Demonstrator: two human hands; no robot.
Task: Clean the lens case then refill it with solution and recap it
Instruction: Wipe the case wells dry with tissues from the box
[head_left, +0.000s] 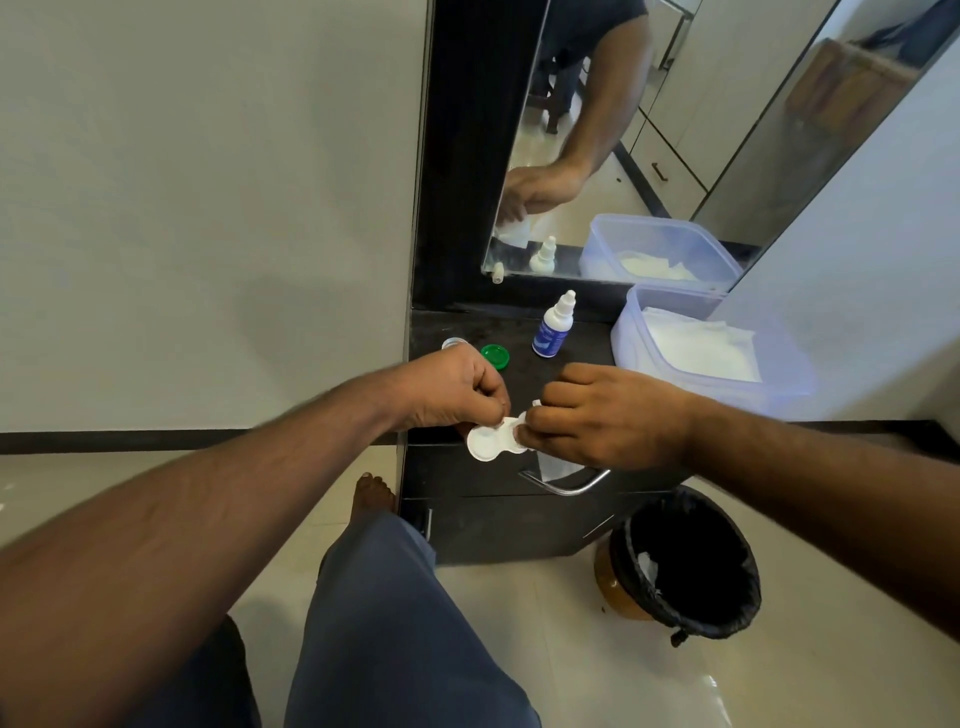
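The lens case (491, 441) was off the dresser top (571, 340), held in the air just in front of its front edge, and both caps were already off it: the green cap (494, 356) lay on the dresser top behind the case, and a clear cap (453, 343) sat just beyond it toward the wall. The left hand (452, 387) pinched the near-left well of the case, fingers curled on its rim. The right hand (597, 415) was clenched round a scrap of white tissue (536, 404), pressing it at the other well, so I judged the wiping was under way and not finished. The solution bottle (554, 327) stood upright farther back on the dresser top, capless as far as I could tell, and untouched. Refilling both wells and screwing the caps back on looked to be all that remained. A tub of tissues (691, 343) stood at the dresser top's right end.
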